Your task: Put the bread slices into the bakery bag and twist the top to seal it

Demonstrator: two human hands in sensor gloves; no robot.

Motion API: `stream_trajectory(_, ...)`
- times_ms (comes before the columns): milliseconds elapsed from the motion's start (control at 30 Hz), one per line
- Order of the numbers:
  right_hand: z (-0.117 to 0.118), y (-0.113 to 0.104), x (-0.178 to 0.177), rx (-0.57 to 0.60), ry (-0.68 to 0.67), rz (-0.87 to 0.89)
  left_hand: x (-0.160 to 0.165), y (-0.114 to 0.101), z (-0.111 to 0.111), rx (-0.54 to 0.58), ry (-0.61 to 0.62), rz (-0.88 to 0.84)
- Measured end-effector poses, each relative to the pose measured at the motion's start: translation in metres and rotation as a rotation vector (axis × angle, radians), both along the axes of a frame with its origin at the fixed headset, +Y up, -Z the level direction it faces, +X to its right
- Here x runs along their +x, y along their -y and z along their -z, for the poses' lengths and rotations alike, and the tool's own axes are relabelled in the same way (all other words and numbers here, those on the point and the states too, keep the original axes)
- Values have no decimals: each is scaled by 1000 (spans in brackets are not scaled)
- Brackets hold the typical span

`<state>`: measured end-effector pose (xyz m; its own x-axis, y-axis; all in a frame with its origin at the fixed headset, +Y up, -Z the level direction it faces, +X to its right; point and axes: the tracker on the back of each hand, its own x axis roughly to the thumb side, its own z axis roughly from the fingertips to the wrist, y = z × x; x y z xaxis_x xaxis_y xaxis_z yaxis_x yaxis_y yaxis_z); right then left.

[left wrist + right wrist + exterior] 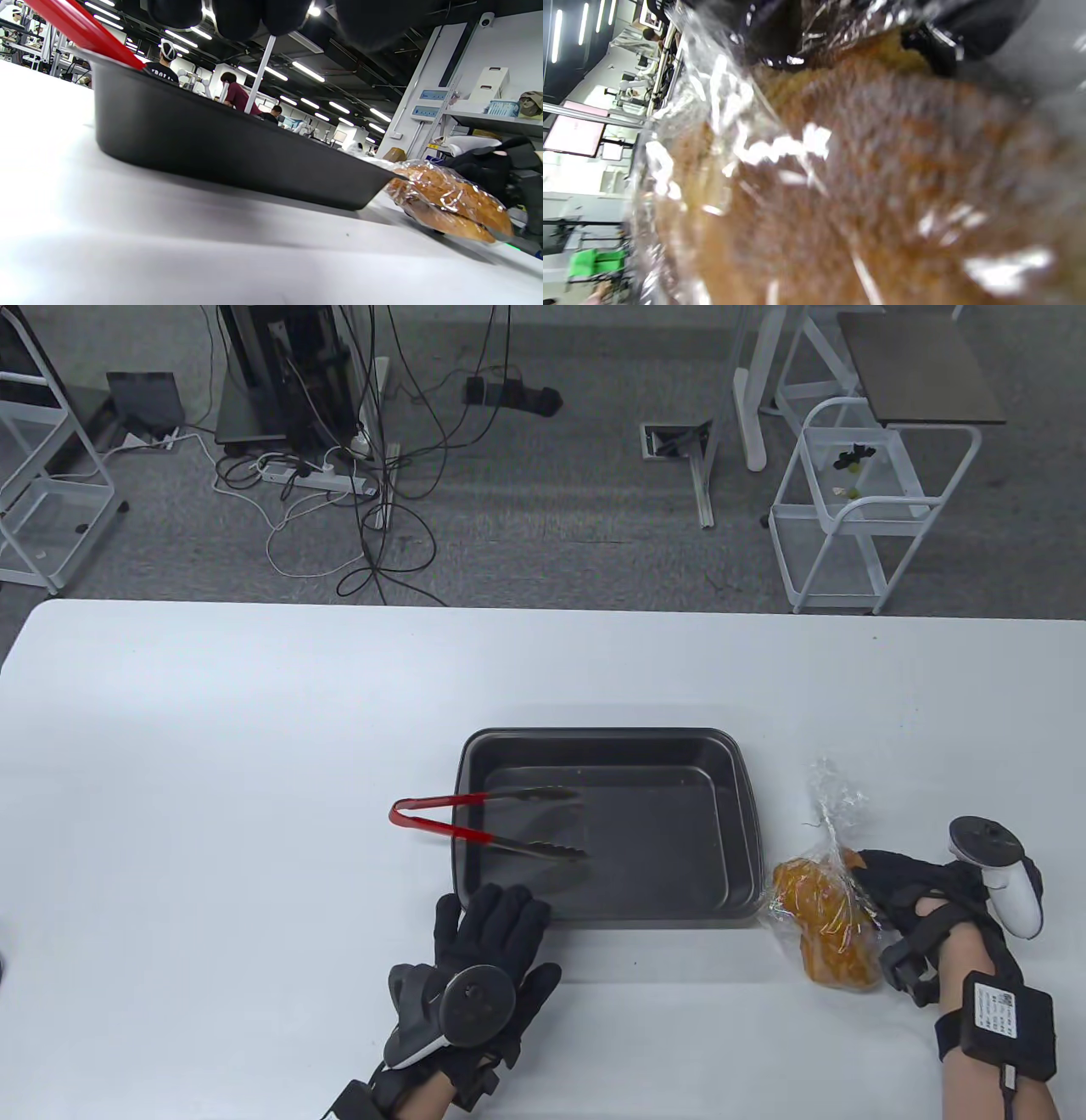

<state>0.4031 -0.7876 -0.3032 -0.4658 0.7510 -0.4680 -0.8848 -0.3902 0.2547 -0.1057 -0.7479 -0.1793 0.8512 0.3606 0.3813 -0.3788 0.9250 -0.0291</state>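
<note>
1. The right hand (899,891), at the lower right of the table view, lies against the right side of the bakery bag (827,912); whether its fingers grip the plastic cannot be told.
2. The left hand (484,950), lower centre, lies flat with fingers straight, their tips at the near rim of the baking tray (738,831), holding nothing.
3. The bag holds the bread slices (449,199) and lies on the table (212,780) just right of the tray's near right corner, its twisted top pointing up-frame.
4. Red-handled tongs (484,823) rest across the tray's left rim, tips inside.
5. Bare tabletop spreads left of the tray and along the far edge.
</note>
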Motion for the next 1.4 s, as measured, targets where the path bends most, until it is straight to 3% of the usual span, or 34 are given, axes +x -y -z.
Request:
stream_trajectory(167, 6, -26, -9, 128, 51, -427, 1, 4, 3, -17, -5, 17)
stream_trajectory(233, 4, -37, -10, 170, 46, -513, 1, 4, 3, -18, -6, 20)
stream_trajectory(333, -3, -54, -13, 223, 48, -483, 1, 4, 3, -15, -8, 19)
stream_trajectory(533, -29, -107, -32, 406, 28, -531, -1, 4, 2, -2, -21, 28)
stream_trajectory(667, -51, -140, -65, 521, -57, -561, -2, 4, 2, 1, -32, 34)
stream_trajectory(833, -80, -158, -123, 662, -199, -655, -4, 3, 1, 7, -38, 29)
stream_trajectory(933, -95, -148, -161, 752, -261, -689, -4, 0, -1, 19, -34, 33)
stream_trajectory(1067, -102, -116, -198, 789, -300, -700, -7, -2, -2, 26, -41, 17)
stream_trajectory(1200, -100, -78, -220, 797, -380, -922, -9, 0, 1, 14, -56, 22)
stream_trajectory(1333, -96, -40, -224, 733, -407, -896, -9, 3, 3, -6, -64, 47)
stream_trajectory(1400, -94, -32, -226, 615, -463, -856, -7, 3, 3, -3, -73, 77)
